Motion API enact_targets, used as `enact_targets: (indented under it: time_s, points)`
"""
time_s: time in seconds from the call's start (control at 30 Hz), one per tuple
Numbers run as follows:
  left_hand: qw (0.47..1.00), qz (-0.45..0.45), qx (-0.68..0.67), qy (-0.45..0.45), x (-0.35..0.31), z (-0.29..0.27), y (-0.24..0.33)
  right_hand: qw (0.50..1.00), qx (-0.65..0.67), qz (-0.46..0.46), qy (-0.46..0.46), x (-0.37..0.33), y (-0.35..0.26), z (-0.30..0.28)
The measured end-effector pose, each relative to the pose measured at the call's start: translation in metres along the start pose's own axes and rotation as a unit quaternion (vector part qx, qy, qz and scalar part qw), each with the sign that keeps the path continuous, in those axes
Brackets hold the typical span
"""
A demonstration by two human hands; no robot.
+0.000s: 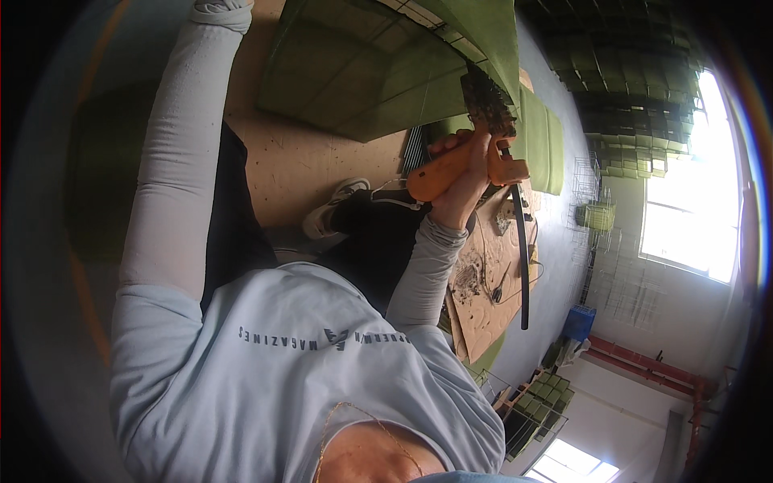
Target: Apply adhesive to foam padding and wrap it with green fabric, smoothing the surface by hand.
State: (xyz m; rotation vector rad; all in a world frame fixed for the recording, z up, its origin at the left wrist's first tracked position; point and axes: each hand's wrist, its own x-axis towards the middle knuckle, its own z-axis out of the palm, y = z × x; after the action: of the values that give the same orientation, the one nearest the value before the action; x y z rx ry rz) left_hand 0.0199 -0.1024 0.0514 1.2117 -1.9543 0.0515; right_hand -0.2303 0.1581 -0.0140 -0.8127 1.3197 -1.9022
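The right hand (465, 173) is closed around the orange handle of a power tool (475, 157), its fingers (444, 145) wrapped over the grip from above. The tool's dark, grimy head points up and touches the lower edge of a large green panel (370, 76) that leans across the upper middle of the view. A black cord or hose (522, 249) hangs from the tool body, running down past the hand toward the floor.

The left arm, in a pale grey sleeve (181, 153), stretches up to the top edge of the view, just left of the green panel. The left hand (221, 10) is mostly cut off there; it looks gloved or wrapped in cloth, and whether its fingers are open or gripping cannot be told.

Below the panel lies a light wooden board (298, 165) on which the person's dark-trousered leg and white shoe (334, 205) rest, close under the tool. To the right of the tool is another green slab (543, 141), and beneath the hand a brown cardboard sheet (491, 282) lies scattered with dark scraps and debris. Further off, stacks of green blocks (539, 398) sit in wire racks, a blue crate (578, 322) stands near the wall, red pipes (644, 366) run along the base of the wall, and a bright window (688, 217) fills the right side.
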Motion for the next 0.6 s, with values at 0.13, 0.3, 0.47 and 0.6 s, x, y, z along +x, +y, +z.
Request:
enact_targets:
  time_s: [0.13,0.3,0.47,0.6]
  points:
    - [1.000,-0.013,0.000,-0.003,0.000,-0.001,0.001,1.000,0.013,-0.014,0.000,-0.001,0.000,0.005]
    - [1.000,-0.010,0.000,-0.004,-0.001,-0.003,0.003,1.000,0.000,-0.007,-0.014,-0.002,-0.003,0.008]
    - [0.999,-0.033,0.006,-0.031,0.002,-0.007,0.006,1.000,0.015,-0.003,-0.023,-0.003,-0.003,0.012]
    - [1.000,-0.012,-0.006,0.000,0.001,-0.008,0.005,0.999,0.017,-0.004,-0.029,-0.003,-0.003,0.015]
